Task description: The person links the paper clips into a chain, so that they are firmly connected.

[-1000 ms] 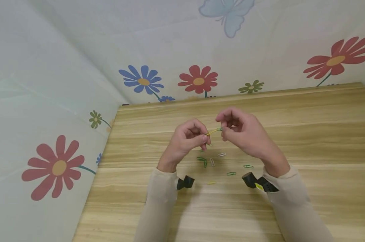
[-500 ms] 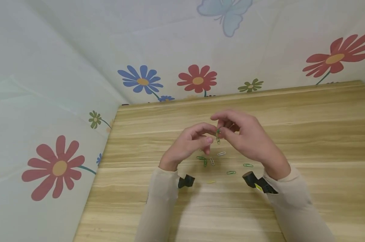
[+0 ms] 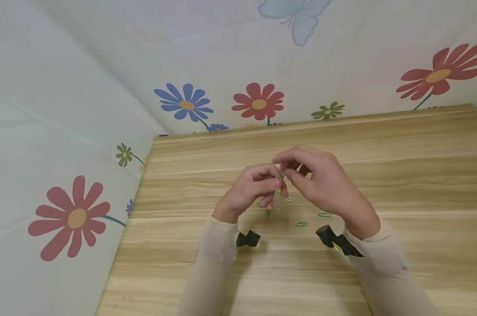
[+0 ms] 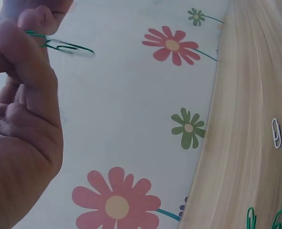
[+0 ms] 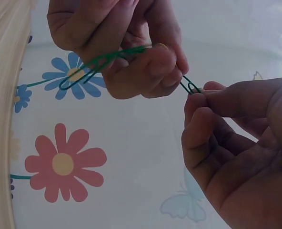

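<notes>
The right hand [image 3: 315, 177] pinches a green clip [image 5: 190, 85] by one end, between thumb and fingers; its other end runs into the fingers of the left hand [image 3: 252, 191], which closes on a short string of clips. On the left hand's far side from that pinch, a green length [image 5: 95, 66] pokes out and hangs free, and a scrap of yellow clip [image 3: 278, 190] shows under the left thumb. Both grips are narrow, the hands just beside each other above the table [image 3: 400, 175].

As for progress, some clips look already hooked together — green and yellow at the least — but the fingers cover the joints, so I cannot tell whether the pinched one is linked in.

Loose clips lie below and nearer: white clips [image 3: 277, 210] close under the hands, green clips [image 3: 268, 213] partly hidden by the left one, two more green ones [image 3: 302, 224] to the right, and a yellow one [image 3: 276, 236] nearest. These seem unjoined so far — if all belong to the work, a good share is left. Beyond stands a flowered backdrop [image 3: 207, 44].
</notes>
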`<control>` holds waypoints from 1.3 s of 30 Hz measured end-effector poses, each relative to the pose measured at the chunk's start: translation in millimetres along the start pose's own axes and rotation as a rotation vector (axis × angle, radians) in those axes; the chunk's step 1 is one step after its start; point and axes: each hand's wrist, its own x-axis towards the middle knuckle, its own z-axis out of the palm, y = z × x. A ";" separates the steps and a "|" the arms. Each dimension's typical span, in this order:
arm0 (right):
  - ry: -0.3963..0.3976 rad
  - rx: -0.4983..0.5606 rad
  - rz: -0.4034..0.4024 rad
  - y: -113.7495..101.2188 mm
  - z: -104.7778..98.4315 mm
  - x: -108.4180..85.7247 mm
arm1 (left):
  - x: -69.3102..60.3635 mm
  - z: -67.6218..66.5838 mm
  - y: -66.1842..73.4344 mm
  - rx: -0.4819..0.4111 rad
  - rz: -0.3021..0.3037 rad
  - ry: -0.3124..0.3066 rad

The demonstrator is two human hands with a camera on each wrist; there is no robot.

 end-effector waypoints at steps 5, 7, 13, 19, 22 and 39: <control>0.058 0.052 -0.037 4.1 -0.5 0.0 | -1.5 -3.3 1.9 -0.056 0.009 -0.026; 0.101 0.064 -0.037 8.1 -3.3 -0.8 | -2.3 -6.0 2.2 -0.065 0.021 -0.012; 0.114 -0.040 0.058 22.3 -17.9 -4.7 | -7.1 -17.5 7.0 -0.081 0.101 0.074; -0.171 -0.194 0.247 43.1 -28.8 -17.5 | -12.5 -29.1 15.4 -0.094 0.242 0.160; -0.326 -0.253 0.323 58.7 -28.8 -27.9 | -14.6 -32.2 19.3 -0.094 0.293 0.190; -0.543 -0.479 0.394 106.5 7.0 -80.1 | -22.7 -35.0 18.0 -0.081 0.324 0.203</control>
